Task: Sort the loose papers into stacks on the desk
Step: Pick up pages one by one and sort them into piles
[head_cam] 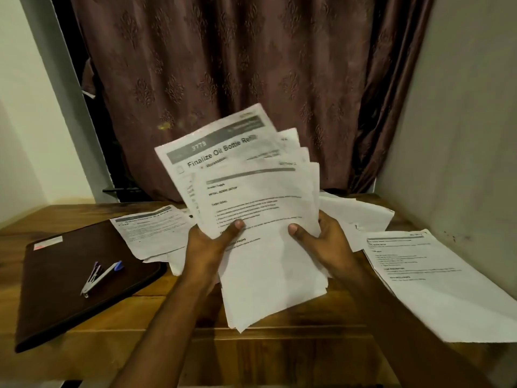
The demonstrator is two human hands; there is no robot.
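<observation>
Both hands hold a fanned bundle of papers above the middle of the wooden desk. The sheets are white, printed in black, and spread at their top edges so that several corners show one behind another. The left hand grips the bundle's left edge, thumb pressed on the front sheet, fingers hidden behind. The right hand grips the right edge in the same manner, thumb on the front.

Legible print: the rear sheet carries a grey band with "9779" and the heading "Finalize Oil Bottle Ref...", the rest cut off. The front sheet shows "INITIAL SCENE SETUP" and "TASK GOAL"; the smaller lines are too blurred to read.

Other papers lie flat on the desk:
- a printed sheet left of the hands, overlapping further sheets beneath it;
- blank-looking sheets behind the right hand;
- a printed sheet at the right, its near corner overhanging the desk edge.

A dark brown folder lies closed on the left of the desk. A stapler and a pen with a blue cap rest on it. A pale label sits near its far corner; its text cannot be read.
</observation>
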